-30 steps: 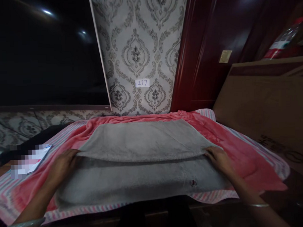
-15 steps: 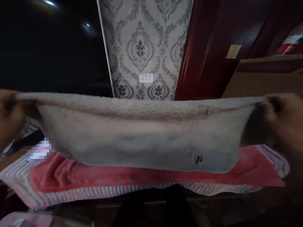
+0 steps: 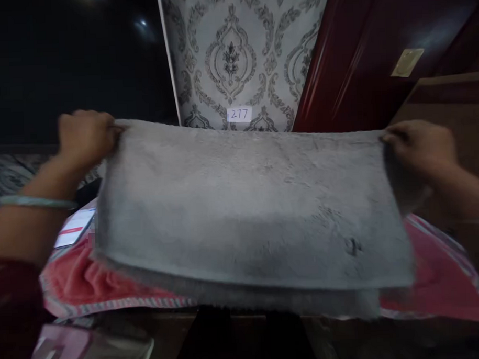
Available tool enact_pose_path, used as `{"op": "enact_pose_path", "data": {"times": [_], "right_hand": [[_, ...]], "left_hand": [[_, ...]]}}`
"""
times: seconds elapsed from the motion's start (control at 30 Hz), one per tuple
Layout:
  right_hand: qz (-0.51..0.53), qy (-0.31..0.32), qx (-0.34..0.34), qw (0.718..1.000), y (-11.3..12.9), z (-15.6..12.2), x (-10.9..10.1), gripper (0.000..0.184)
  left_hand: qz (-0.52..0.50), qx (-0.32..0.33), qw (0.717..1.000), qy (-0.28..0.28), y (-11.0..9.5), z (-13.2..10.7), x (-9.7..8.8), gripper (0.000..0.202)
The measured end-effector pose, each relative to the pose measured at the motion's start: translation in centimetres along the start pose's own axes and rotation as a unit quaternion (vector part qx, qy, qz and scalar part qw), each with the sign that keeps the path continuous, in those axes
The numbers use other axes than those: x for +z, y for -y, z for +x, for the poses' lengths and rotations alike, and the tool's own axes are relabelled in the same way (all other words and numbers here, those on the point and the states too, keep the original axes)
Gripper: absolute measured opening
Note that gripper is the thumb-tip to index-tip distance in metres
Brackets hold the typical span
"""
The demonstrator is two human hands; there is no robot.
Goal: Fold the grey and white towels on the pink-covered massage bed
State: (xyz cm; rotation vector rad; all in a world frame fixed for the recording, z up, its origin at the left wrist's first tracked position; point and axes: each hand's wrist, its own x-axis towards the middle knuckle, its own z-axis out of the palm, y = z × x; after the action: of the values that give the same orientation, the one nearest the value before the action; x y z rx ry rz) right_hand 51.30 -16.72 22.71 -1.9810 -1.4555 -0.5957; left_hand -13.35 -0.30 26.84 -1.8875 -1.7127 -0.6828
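Observation:
A fluffy grey towel (image 3: 248,205) hangs stretched between my two hands, folded over so that a second layer shows along its lower edge. My left hand (image 3: 89,133) is closed on its upper left corner. At the upper right corner, my right hand (image 3: 425,144) pinches the cloth. A small dark mark sits low on the towel's right side. Beneath and behind it, a red cloth (image 3: 89,276) lies over a striped one (image 3: 122,306); the towel hides most of both.
A phone (image 3: 74,227) with a lit screen lies at the left on the cloths. A pink and white stool (image 3: 64,345) stands at lower left. Behind are a dark screen (image 3: 74,75), patterned wallpaper (image 3: 202,23) with a "277" label (image 3: 239,114), and a cardboard box (image 3: 449,104) at right.
The towel's top edge has risen and more of its face hangs down. My left hand has moved inward and up; my right hand has risen slightly and moved inward.

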Motion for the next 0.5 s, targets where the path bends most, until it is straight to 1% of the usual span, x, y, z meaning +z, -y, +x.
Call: {"op": "enact_pose_path", "data": {"times": [0.03,0.07,0.1,0.13,0.2,0.27,0.3,0.33,0.37,0.43,0.5], "right_hand": [[-0.027,0.017,0.009,0.999,1.4,0.6,1.8,0.036],[-0.054,0.039,0.035,0.997,2.7,0.7,3.8,0.037],[-0.073,0.079,0.047,0.993,3.7,0.3,5.9,0.042],[-0.084,0.12,0.041,0.988,4.4,-0.7,8.0,0.049],[-0.074,0.181,0.019,0.98,4.9,-4.1,12.2,0.054],[-0.075,0.228,0.013,0.971,3.9,-8.7,15.9,0.05],[-0.076,0.245,0.016,0.967,3.0,-11.1,17.4,0.048],[-0.079,0.255,0.025,0.963,1.7,-13.3,18.6,0.047],[-0.079,0.247,0.036,0.965,0.3,-15.3,19.6,0.049],[-0.065,0.223,0.034,0.972,-2.8,-18.1,20.7,0.053],[-0.04,0.21,0.053,0.975,-5.6,-19.6,20.7,0.056]], "left_hand": [[0.004,0.003,1.0,0.006,-1.7,0.2,1.6,0.046],[0.005,0.003,1.0,0.008,-3.2,0.2,3.4,0.044],[0.005,-0.009,1.0,0.004,-4.5,-0.1,5.3,0.044],[0.004,-0.019,1.0,0.017,-5.5,-0.8,7.4,0.049],[-0.011,0.006,0.997,0.082,-6.5,-3.0,11.6,0.059],[-0.021,0.032,0.988,0.151,-6.1,-6.1,15.3,0.058],[-0.022,0.031,0.982,0.186,-5.4,-7.9,16.9,0.053],[-0.026,0.03,0.975,0.217,-4.6,-9.6,18.3,0.045],[-0.04,0.026,0.968,0.248,-3.6,-11.3,19.4,0.042],[-0.055,0.019,0.967,0.249,-1.4,-13.9,20.9,0.047],[-0.078,0.006,0.971,0.225,0.5,-15.4,21.5,0.051]]}}
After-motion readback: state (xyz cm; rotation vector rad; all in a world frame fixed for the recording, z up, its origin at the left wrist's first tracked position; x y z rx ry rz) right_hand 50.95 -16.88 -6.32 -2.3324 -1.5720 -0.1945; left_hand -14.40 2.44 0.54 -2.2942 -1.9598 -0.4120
